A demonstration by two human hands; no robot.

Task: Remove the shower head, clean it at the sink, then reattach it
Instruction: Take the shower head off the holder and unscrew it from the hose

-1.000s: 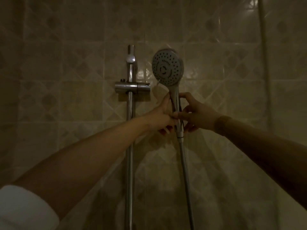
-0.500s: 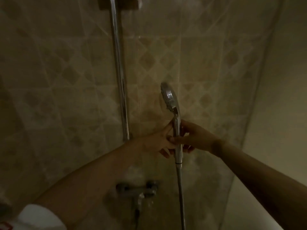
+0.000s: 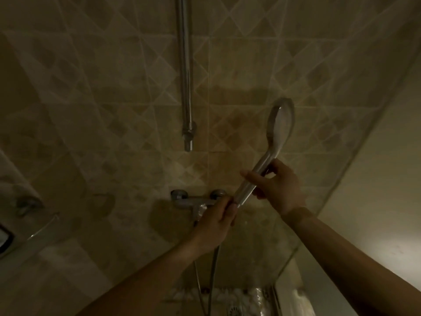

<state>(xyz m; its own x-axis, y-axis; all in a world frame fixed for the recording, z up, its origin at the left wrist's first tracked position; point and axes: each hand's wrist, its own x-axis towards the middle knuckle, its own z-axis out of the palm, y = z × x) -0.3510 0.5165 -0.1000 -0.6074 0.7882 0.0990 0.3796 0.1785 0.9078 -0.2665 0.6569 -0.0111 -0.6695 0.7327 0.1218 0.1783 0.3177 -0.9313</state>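
Note:
The chrome shower head (image 3: pixel 279 124) is off its bracket and tilts up to the right in front of the tiled wall. My right hand (image 3: pixel 276 187) is wrapped around the middle of its handle. My left hand (image 3: pixel 216 222) grips the lower end of the handle, where the hose (image 3: pixel 211 279) joins it. The hose hangs down from under my left hand toward the floor. The spray face is turned away to the left and mostly hidden.
The vertical slide rail (image 3: pixel 186 83) ends just above the mixer tap (image 3: pixel 196 201) on the wall. A glass shower screen edge (image 3: pixel 341 179) runs down the right side. A floor drain (image 3: pixel 234 312) lies at the bottom. A wall fixture (image 3: pixel 27 206) sits at left.
The shower head came down from beside the bracket and now tilts right. My left hand slid down to the hose joint. The view dropped toward the tap and floor.

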